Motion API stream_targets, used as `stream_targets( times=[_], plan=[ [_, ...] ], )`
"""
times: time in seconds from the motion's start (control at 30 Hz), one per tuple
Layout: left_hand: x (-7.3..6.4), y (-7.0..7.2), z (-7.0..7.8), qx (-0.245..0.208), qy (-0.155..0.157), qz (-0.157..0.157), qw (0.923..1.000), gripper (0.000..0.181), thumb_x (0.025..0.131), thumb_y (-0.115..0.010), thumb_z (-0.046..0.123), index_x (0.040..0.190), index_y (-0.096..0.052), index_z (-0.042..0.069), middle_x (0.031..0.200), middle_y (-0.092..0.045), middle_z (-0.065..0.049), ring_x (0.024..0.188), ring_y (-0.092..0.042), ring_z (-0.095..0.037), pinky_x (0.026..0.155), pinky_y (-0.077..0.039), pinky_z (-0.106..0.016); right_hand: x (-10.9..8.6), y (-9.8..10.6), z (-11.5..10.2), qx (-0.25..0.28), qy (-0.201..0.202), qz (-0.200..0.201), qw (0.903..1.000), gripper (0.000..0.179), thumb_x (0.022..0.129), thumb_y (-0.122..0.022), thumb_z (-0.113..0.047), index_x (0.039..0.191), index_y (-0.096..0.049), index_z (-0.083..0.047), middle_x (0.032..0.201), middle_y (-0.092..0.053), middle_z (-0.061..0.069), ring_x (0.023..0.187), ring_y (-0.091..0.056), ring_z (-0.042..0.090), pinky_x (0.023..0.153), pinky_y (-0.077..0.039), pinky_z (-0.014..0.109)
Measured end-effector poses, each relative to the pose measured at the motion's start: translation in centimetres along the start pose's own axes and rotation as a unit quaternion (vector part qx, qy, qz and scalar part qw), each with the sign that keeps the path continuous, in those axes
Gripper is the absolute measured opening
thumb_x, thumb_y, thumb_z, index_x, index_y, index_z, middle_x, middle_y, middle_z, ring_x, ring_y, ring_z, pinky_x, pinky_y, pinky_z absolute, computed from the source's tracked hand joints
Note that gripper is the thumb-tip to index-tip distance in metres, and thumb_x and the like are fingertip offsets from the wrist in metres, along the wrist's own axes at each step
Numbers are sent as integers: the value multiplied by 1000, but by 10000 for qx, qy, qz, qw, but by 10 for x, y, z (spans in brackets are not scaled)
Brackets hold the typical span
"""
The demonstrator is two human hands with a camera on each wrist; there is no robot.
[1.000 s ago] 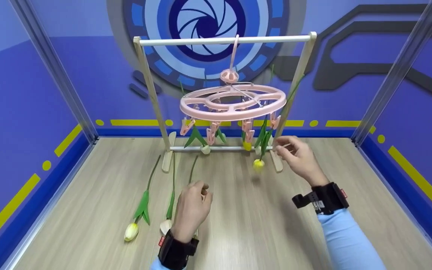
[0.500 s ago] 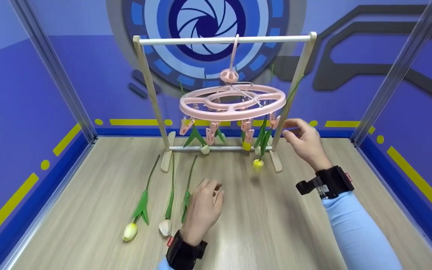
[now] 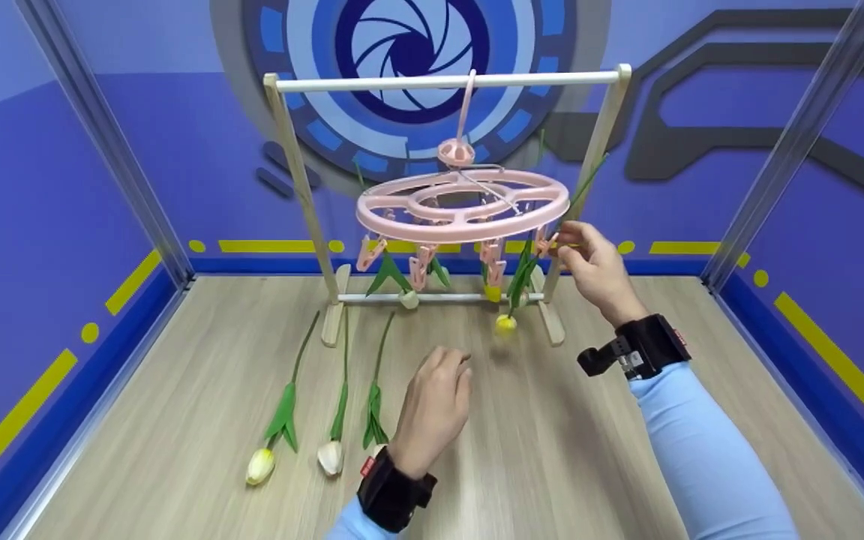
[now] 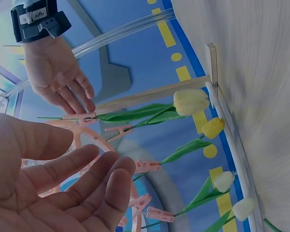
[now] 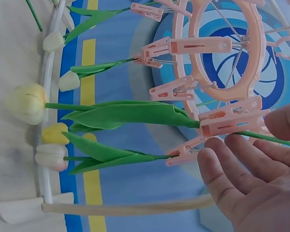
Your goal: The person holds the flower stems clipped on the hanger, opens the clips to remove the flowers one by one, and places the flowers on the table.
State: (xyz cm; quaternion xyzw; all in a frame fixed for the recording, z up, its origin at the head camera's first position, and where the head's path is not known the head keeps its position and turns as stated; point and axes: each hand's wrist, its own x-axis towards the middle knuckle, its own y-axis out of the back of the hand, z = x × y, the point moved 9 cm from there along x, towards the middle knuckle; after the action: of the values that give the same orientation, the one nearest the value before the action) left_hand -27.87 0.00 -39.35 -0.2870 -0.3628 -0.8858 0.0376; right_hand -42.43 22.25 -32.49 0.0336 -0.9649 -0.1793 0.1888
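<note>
A round pink clip hanger (image 3: pixel 462 232) hangs by its hook from a rack bar, with several tulips clipped on upside down. My right hand (image 3: pixel 597 274) is at the hanger's right side, fingers extended. In the right wrist view its thumb and fingers lie around the handle end of a pink clothespin (image 5: pixel 232 118); firm contact cannot be told. That clothespin holds the stem of a pale yellow tulip (image 5: pixel 26 104), blossom down. My left hand (image 3: pixel 436 405) hovers over the table in front of the rack, fingers loosely bent, holding nothing.
Three tulips lie on the table at the left: a yellowish one (image 3: pixel 260 466), a white one (image 3: pixel 331 457) and a third tulip (image 3: pixel 376 420), its blossom mostly behind the left wrist. The wooden rack (image 3: pixel 297 165) stands toward the back wall. Other clothespins (image 3: pixel 421 268) hang at the front.
My right hand first moved up and right from the tulip, then came back left to the clothespin. The front yellow tulip has swung slightly left. My left hand has drifted right and slightly up.
</note>
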Motion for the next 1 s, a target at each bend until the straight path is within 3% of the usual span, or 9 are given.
stream_targets(
  times=[0.4,0.73,1.0],
  plan=[
    [10,-9,-2,-145,-12,2,9999,20,100,-63,3,118,-69,-2,108,-68,-14,98,-67,-26,84,-57,-39,-6,-7,-1,310,-53,-120,9994,36,103,-58,-3,137,-55,8,113,-63,18,89,-64,8,79,-57,25],
    [19,-13,-4,-152,-6,-5,9999,24,100,-63,6,123,-68,-2,114,-68,-16,105,-66,-28,89,-56,-40,-10,-17,-11,371,247,-302,9985,33,99,-64,-2,130,-62,9,93,-65,4,78,-63,9,68,-52,20],
    [38,-15,-3,-176,-109,195,9996,32,96,-66,3,127,-66,-3,120,-67,-18,111,-66,-30,93,-56,-43,-15,-36,-22,198,357,-730,9965,30,102,-64,-10,129,-65,5,96,-66,12,80,-60,13,70,-50,22]
  ],
)
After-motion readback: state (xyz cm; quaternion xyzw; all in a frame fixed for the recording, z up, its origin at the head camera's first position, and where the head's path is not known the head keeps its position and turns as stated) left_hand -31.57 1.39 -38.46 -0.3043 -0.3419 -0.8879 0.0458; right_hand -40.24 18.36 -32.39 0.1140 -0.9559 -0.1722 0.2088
